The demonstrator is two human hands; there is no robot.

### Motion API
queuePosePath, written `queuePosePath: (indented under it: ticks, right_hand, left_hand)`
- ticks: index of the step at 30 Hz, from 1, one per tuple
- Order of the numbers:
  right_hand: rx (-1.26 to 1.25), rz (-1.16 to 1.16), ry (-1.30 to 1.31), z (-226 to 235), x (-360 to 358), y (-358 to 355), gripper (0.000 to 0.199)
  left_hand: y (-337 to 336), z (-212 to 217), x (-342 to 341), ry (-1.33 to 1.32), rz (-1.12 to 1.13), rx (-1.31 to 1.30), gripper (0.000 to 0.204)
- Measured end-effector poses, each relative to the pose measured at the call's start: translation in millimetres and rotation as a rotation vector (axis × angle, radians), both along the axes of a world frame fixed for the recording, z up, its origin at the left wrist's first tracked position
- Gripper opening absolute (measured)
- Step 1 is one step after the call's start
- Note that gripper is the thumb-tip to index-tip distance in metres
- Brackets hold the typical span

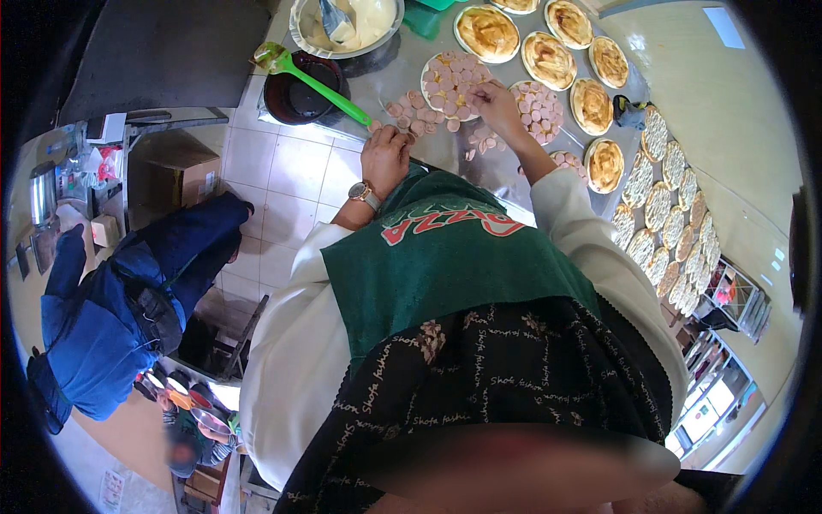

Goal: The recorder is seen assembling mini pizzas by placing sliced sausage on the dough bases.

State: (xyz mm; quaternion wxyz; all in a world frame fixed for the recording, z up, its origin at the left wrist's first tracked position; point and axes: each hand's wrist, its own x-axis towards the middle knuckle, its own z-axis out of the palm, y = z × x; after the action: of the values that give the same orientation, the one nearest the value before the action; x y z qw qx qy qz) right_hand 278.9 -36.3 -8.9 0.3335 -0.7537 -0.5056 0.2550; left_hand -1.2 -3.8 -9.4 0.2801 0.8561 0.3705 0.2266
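My right hand [497, 107] reaches over a round pizza base [452, 83] covered with pink sausage slices, its fingertips pinched on a slice at the base's right edge. My left hand [385, 158], a watch on its wrist, rests with curled fingers at the near edge of the steel counter [428, 146]. Loose sausage slices [409, 113] lie just beyond it. Whether that hand holds anything is hidden. To the right of my right hand sits a second base with slices [541, 110]. A green apron covers my chest.
A green spatula [312, 79] lies across a black bowl [291, 98]; behind it is a metal bowl of white sauce [377, 21]. Sauced bases [548, 60] and cheese-topped bases [668, 206] line the counter's back and right. A person in a blue jacket [111, 325] bends at left.
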Motion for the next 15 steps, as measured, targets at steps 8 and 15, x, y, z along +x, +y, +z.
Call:
queuePosePath:
  ticks: [8, 15]
  right_hand:
    - [-0.092, 0.036, -0.041, 3.0, -4.3, 6.7, 0.014]
    - [0.003, 0.105, -0.317, 5.4, -11.5, 5.9, 0.012]
  left_hand:
    - [-1.9, -0.9, -1.8, -0.006, 0.000, 0.012, 0.013]
    - [-4.1, 2.5, -1.1, 0.000, -0.003, 0.007, 0.016]
